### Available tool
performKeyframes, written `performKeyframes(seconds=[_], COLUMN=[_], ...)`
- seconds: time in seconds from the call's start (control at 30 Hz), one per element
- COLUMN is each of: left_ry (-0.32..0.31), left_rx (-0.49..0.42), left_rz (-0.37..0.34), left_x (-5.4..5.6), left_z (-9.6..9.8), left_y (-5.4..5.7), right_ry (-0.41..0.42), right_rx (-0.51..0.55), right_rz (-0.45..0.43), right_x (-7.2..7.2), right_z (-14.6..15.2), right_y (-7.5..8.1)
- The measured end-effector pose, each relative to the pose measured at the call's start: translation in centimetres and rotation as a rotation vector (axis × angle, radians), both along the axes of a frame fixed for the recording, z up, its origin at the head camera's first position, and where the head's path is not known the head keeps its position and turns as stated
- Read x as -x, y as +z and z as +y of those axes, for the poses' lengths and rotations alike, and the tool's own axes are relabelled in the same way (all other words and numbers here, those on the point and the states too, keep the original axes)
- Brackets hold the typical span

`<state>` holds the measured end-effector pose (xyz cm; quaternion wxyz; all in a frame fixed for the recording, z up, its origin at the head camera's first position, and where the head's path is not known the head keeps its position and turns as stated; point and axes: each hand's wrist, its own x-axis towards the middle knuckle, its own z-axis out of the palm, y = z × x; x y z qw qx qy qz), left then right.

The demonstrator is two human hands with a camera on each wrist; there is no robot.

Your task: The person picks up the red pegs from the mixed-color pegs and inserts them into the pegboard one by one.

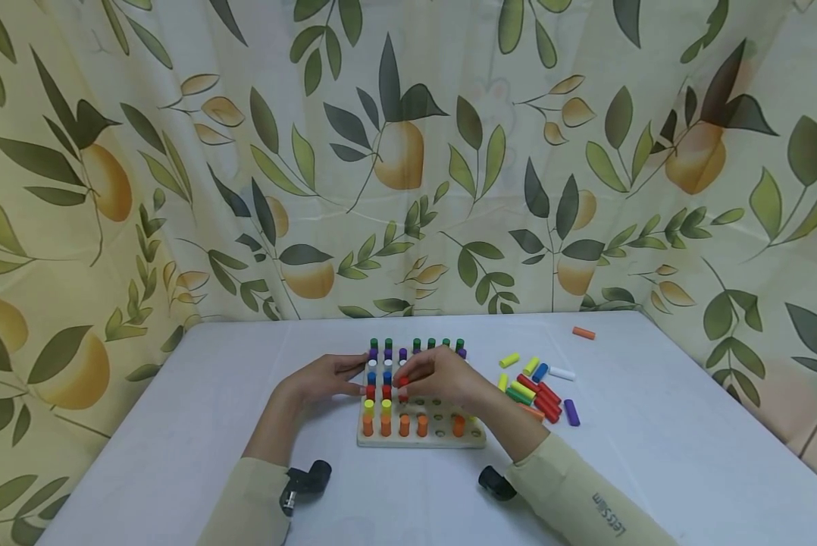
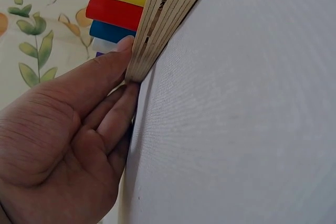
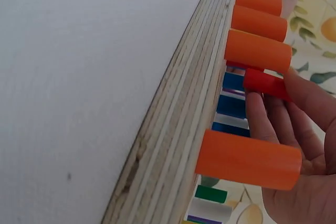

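Observation:
A wooden pegboard (image 1: 422, 443) lies on the table with rows of coloured pegs standing in it. At its left edge, my left hand (image 1: 313, 381) grips it; in the left wrist view the thumb (image 2: 113, 61) lies by the upper edge and the other fingers sit against the lower edge. My right hand (image 1: 444, 377) reaches over the middle of the board and pinches a red peg (image 3: 265, 83) between thumb and fingers. Orange pegs (image 1: 405, 425) fill most of the front row. Behind them stand yellow (image 1: 386, 407), red, blue, white, purple and green pegs.
Right of the board, a loose group of pegs lies on the table: several red (image 1: 548, 409), yellow (image 1: 509, 360), a white (image 1: 561, 373), a blue, a green and a purple (image 1: 571, 412). One orange peg (image 1: 583, 333) lies farther back. A patterned curtain (image 1: 408, 227) hangs behind the table.

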<state>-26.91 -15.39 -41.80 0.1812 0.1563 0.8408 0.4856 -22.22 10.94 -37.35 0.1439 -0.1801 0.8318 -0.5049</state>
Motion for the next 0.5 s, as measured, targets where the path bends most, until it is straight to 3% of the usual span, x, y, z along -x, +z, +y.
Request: performKeyframes(seconds=[0.5], left_ry=[-0.004], left_rx=[0.018], left_rz=[0.012], left_x=[0.25], left_z=[-0.14], left_y=[-0.19], right_ry=[-0.024], right_rx=[0.006], right_rz=[-0.031], right_x=[-0.13], right_z=[-0.47], right_y=[-0.30])
